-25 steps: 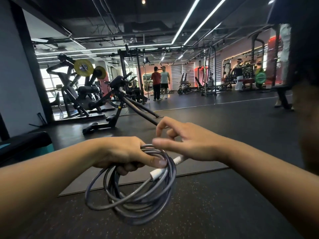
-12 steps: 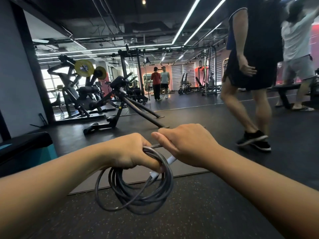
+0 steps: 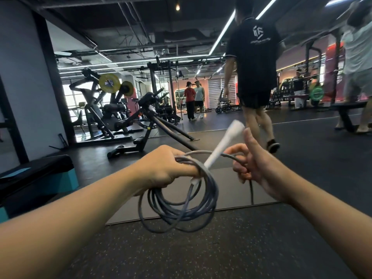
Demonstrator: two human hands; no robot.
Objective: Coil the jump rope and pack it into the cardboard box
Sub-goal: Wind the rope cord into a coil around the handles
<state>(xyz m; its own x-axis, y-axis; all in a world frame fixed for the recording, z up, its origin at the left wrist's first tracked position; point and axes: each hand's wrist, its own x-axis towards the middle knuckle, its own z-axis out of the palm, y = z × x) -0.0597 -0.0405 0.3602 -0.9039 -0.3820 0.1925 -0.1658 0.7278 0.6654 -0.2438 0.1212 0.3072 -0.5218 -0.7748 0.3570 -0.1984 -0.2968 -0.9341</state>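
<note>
A grey jump rope (image 3: 179, 208) hangs in several loops from my left hand (image 3: 163, 168), which is closed around the top of the coil. One white handle (image 3: 223, 143) sticks up and to the right from the coil, blurred. My right hand (image 3: 253, 168) is just right of the coil, its fingers curled around a strand of rope that runs from the coil and drops below the hand; the thumb points up. A second small white piece (image 3: 194, 181) shows at the coil's top. No cardboard box is in view.
A person in black (image 3: 253, 63) walks away just beyond my hands. A black and teal bench (image 3: 36, 178) sits at the left. Weight machines (image 3: 112, 109) and an angled bench (image 3: 153, 117) stand behind. More people stand far back and at the right edge.
My right hand has pulled away to the right with a strand of rope, and the white handle has swung upward. The person in black has walked further away.
</note>
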